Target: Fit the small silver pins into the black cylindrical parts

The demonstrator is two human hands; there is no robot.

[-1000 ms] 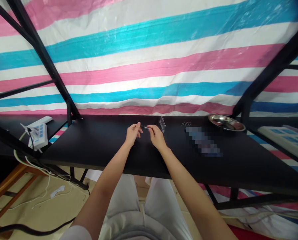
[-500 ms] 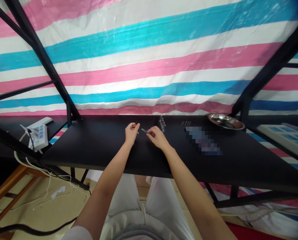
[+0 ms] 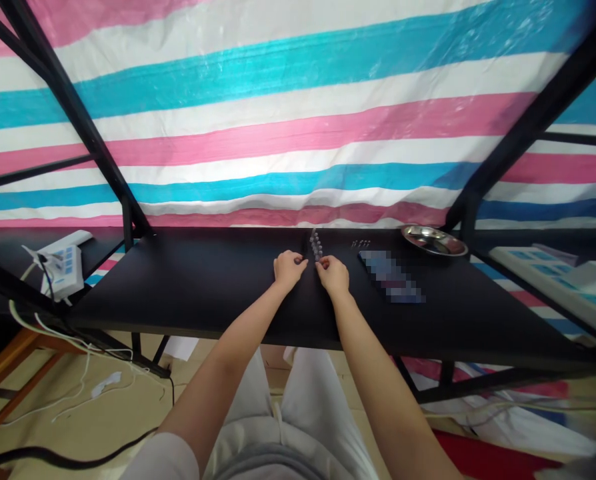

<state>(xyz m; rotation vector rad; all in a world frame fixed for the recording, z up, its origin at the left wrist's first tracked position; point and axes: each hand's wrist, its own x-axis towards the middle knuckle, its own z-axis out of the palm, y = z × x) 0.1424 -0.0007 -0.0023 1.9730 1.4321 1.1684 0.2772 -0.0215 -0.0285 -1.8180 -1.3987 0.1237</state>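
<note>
A double row of small greyish, see-through upright pieces (image 3: 316, 244) stands on the black table (image 3: 203, 287), towards its back edge. My right hand (image 3: 334, 273) is at the near end of this row, thumb and forefinger pinched together; its fingers hide what they hold. To the left of the row, my left hand (image 3: 290, 269) rests low over the table. Its fingers are bent, with a gap between thumb and fingers, and nothing shows in them. Right of the row lie several tiny clear pieces (image 3: 361, 243).
A blurred-out flat, dark blue-edged object (image 3: 392, 277) lies right of my right hand. Behind it sits a shiny metal dish (image 3: 434, 241). Black frame posts (image 3: 103, 160) rise at both table ends. A white power strip (image 3: 65, 270) with cables is at far left.
My right hand has brought the slim grey piece to the near end of the row. My left hand has moved right, closer to it. The view has shifted slightly.
</note>
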